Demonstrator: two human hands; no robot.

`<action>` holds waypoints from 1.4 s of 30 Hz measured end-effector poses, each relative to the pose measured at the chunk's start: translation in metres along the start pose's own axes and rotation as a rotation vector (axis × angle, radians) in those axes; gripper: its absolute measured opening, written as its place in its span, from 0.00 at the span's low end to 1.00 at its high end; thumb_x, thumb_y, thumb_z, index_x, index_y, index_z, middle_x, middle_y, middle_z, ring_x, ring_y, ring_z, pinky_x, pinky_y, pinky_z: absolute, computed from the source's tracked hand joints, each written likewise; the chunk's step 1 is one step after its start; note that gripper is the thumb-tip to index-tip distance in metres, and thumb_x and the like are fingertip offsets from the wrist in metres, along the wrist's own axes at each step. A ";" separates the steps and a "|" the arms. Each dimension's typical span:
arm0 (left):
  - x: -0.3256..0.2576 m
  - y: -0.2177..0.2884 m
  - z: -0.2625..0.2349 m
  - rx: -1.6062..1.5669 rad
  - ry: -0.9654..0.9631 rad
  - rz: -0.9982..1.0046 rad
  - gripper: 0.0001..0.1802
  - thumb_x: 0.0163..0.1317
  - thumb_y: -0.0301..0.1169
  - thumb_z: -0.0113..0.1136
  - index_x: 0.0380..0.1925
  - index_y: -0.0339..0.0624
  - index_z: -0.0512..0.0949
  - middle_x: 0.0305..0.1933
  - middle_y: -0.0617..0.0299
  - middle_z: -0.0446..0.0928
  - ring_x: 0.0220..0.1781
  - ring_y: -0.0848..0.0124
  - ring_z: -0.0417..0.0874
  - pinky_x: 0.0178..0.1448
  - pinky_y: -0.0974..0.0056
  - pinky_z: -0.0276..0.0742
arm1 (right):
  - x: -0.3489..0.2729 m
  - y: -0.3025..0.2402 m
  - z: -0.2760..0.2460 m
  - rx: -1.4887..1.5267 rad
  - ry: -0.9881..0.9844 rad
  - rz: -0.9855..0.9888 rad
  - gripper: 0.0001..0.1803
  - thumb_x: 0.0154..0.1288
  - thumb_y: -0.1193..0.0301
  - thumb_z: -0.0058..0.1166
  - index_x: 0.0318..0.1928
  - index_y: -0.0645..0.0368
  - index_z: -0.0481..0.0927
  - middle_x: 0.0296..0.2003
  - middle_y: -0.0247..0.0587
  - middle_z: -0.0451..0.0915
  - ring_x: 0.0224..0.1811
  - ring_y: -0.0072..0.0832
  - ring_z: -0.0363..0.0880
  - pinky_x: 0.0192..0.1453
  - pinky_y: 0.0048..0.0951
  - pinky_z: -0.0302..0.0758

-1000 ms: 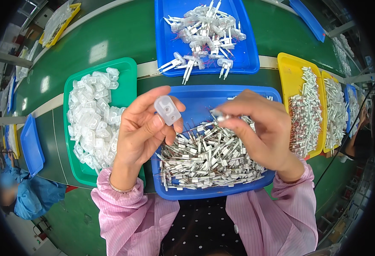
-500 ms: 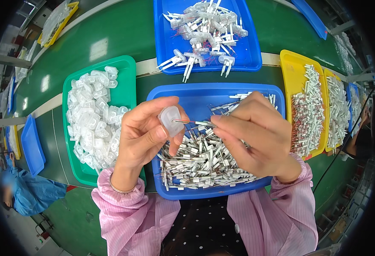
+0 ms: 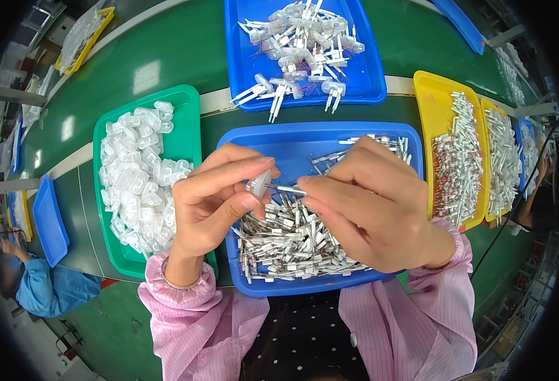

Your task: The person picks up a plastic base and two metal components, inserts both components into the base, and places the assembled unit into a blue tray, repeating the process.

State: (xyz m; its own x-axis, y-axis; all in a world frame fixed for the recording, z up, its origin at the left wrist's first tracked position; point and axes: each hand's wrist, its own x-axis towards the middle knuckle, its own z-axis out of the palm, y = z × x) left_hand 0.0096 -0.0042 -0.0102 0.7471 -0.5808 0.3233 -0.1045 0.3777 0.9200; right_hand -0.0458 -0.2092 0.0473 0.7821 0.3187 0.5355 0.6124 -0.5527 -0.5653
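Between thumb and fingers, my left hand [image 3: 219, 197] pinches a small translucent plastic cap [image 3: 258, 184], turned nearly edge-on. My right hand [image 3: 375, 203] grips a thin white stick-like part with wire leads [image 3: 289, 189]. The leads reach to the cap's right side; whether they have entered it I cannot tell. Both hands hover over a blue tray [image 3: 248, 133] heaped with similar white parts with wires [image 3: 298, 247]. Left of it, many translucent caps [image 3: 140, 171] fill a green tray [image 3: 187, 101].
At the back, a blue tray [image 3: 244, 60] bears caps with white stems and red wires [image 3: 305, 44]. Yellow trays [image 3: 429, 101] of white parts stand on the right. A small blue tray [image 3: 49, 219] lies far left, near a person in a blue garment [image 3: 57, 289].
My left hand has turned the cap from facing me to nearly edge-on. My right hand has moved slightly left with the white part. The person at far left has shifted.
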 end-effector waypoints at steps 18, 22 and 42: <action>-0.010 -0.009 0.018 0.036 0.180 -0.057 0.14 0.50 0.12 0.58 0.39 0.24 0.74 0.38 0.49 0.72 0.34 0.63 0.80 0.47 0.62 0.78 | -0.007 0.010 0.026 0.113 0.081 0.171 0.07 0.44 0.84 0.56 0.26 0.63 0.76 0.18 0.42 0.73 0.17 0.36 0.73 0.20 0.31 0.67; -0.010 -0.004 0.017 0.323 0.167 0.004 0.13 0.47 0.14 0.61 0.36 0.24 0.75 0.35 0.49 0.73 0.33 0.64 0.79 0.45 0.63 0.76 | -0.013 0.011 0.030 0.082 0.042 0.139 0.09 0.41 0.85 0.55 0.26 0.61 0.73 0.18 0.42 0.73 0.19 0.38 0.73 0.22 0.34 0.67; 0.001 -0.004 0.017 0.156 0.079 -0.163 0.17 0.52 0.17 0.58 0.44 0.26 0.73 0.38 0.51 0.73 0.31 0.68 0.77 0.36 0.68 0.75 | -0.121 0.150 -0.149 -0.859 -0.376 0.628 0.04 0.47 0.81 0.53 0.26 0.65 0.80 0.28 0.47 0.78 0.33 0.43 0.76 0.41 0.38 0.72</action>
State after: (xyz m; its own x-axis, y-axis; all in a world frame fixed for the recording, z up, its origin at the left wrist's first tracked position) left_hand 0.0000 -0.0188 -0.0096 0.8107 -0.5646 0.1546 -0.0735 0.1637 0.9838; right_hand -0.0656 -0.4450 -0.0085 0.9975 -0.0708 0.0036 -0.0709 -0.9971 0.0281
